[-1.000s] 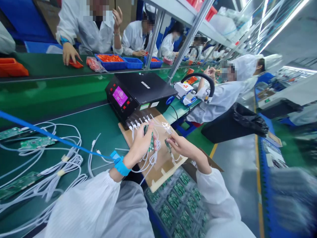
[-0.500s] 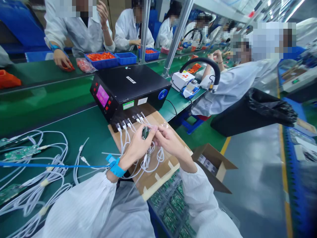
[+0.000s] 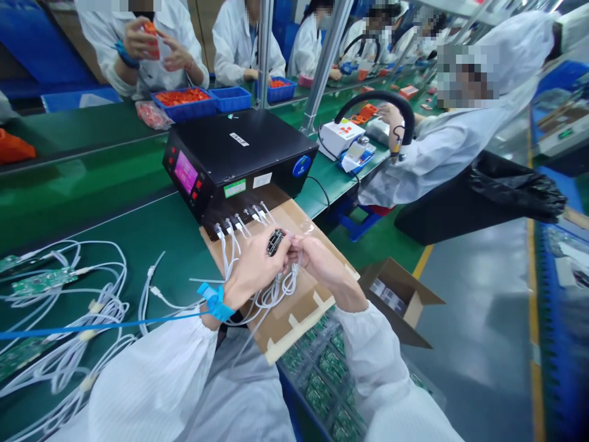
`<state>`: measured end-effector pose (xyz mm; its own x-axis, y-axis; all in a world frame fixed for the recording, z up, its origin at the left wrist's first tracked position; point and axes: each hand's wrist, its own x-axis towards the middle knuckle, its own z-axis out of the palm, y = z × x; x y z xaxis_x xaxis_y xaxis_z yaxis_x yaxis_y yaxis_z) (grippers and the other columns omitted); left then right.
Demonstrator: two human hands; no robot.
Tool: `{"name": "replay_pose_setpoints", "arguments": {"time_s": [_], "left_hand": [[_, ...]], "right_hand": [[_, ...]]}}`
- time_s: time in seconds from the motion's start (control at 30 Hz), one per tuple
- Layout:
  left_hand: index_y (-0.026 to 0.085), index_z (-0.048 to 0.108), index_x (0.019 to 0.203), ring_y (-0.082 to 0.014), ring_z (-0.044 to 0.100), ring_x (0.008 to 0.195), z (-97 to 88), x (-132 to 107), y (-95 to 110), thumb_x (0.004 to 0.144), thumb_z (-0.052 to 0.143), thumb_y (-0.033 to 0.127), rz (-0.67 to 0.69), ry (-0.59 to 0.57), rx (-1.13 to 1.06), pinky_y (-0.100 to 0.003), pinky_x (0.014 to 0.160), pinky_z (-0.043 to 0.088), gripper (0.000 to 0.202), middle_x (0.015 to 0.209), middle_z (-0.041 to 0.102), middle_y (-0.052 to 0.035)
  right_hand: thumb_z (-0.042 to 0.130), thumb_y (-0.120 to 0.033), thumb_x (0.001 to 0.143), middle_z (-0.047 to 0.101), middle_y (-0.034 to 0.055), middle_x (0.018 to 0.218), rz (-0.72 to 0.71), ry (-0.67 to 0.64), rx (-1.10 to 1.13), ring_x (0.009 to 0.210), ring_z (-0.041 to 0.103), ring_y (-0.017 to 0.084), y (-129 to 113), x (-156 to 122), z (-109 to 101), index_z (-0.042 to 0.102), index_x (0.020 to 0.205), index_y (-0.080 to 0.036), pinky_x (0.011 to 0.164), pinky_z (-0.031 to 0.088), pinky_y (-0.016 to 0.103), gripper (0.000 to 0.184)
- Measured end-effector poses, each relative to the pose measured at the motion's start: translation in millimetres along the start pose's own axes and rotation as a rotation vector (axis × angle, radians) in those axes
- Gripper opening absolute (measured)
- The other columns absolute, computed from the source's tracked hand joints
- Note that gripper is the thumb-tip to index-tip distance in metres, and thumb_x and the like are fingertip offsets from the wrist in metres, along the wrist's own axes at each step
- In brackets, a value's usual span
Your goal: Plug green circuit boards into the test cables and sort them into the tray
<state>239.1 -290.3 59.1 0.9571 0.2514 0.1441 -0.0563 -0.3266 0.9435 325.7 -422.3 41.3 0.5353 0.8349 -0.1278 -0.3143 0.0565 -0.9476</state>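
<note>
A small green-and-black circuit board (image 3: 275, 242) sits in my left hand (image 3: 253, 261), its thumb and fingers closed round it. My right hand (image 3: 317, 261) pinches with its fingertips right against my left fingers, at the board's near right end. White cable (image 3: 289, 281) runs up into the right fingertips; its end is hidden there. Below both hands lies a brown cardboard sheet (image 3: 304, 218) with tape along its edges. Plugs with white leads (image 3: 237, 224) stand in a row at the front of a black tester box (image 3: 243, 147) with a lit pink screen.
Tangled white cables with green boards (image 3: 45, 281) lie on the green bench at left. A blue wrist strap (image 3: 215, 301) trails a cord leftward. Below the cardboard is a tray of circuit boards (image 3: 317, 393); an open carton (image 3: 402, 298) stands at right. Co-workers sit beyond.
The circuit board has turned in my left hand, showing more of its dark face. My right fingers stay close against it. Across the bench, a co-worker has lifted an orange part with both hands.
</note>
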Motion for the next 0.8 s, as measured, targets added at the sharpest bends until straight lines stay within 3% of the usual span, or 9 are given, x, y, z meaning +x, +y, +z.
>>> {"name": "replay_pose_setpoints", "arguments": {"time_s": [0.1,0.23,0.33,0.47,0.67,0.8], "left_hand": [[0.023,0.063,0.093,-0.014,0.06,0.054,-1.4,3,-4,0.101,0.055,0.042,0.005,0.032,-0.012,-0.023,0.057,0.044,0.022,0.063,0.061,0.003],[0.023,0.06,0.093,-0.0127,0.055,0.054,-12.3,9,-17,0.101,0.053,0.051,-0.067,0.275,-0.076,-0.023,0.055,0.042,0.03,0.071,0.062,0.0017],[0.024,0.06,0.097,-0.0118,0.054,0.054,-19.3,10,-18,0.099,0.056,0.057,-0.074,0.293,-0.098,-0.022,0.054,0.041,0.033,0.073,0.061,0.0021],[0.025,0.058,0.099,-0.0108,0.054,0.051,-14.5,5,-8,0.099,0.056,0.059,-0.062,0.332,-0.234,-0.022,0.052,0.042,0.034,0.071,0.06,0.0033],[0.025,0.055,0.1,-0.0103,0.056,0.05,-4.5,-2,2,0.099,0.057,0.057,0.01,0.418,-0.436,-0.021,0.048,0.043,0.032,0.069,0.056,0.0047],[0.024,0.052,0.099,-0.0089,0.056,0.051,-21.3,2,22,0.101,0.058,0.052,0.098,0.598,-0.613,-0.02,0.05,0.046,0.028,0.069,0.056,0.0053]], "right_hand": [[0.06,-0.056,0.09,0.065,0.0046,0.075,-0.005,0.008,-0.07,0.07,0.064,0.019,-1,-3,-2,0.053,0.073,-0.021,0.073,0.057,0.038,0.039],[0.034,-0.055,0.1,0.065,0.0108,0.089,-0.155,0.048,-0.249,0.078,0.061,0.021,-12,-17,-1,0.03,0.06,-0.026,0.081,0.054,0.043,0.05],[0.035,-0.052,0.104,0.059,0.0047,0.079,-0.23,0.095,-0.502,0.072,0.055,0.018,-13,-32,9,0.04,0.065,-0.024,0.075,0.049,0.037,0.049],[0.048,-0.051,0.105,0.054,-0.0019,0.07,-0.181,0.112,-0.91,0.064,0.049,0.015,13,-45,38,0.05,0.08,-0.023,0.064,0.039,0.029,0.038],[0.027,-0.038,0.112,0.06,0.0036,0.08,-0.345,0.29,-1.117,0.069,0.055,0.019,52,-45,72,0.046,0.086,-0.025,0.066,0.04,0.031,0.035],[0.029,-0.034,0.113,0.055,0.0008,0.072,-0.35,0.356,-1.206,0.063,0.051,0.017,62,-57,81,0.046,0.083,-0.025,0.062,0.035,0.03,0.036]]}}
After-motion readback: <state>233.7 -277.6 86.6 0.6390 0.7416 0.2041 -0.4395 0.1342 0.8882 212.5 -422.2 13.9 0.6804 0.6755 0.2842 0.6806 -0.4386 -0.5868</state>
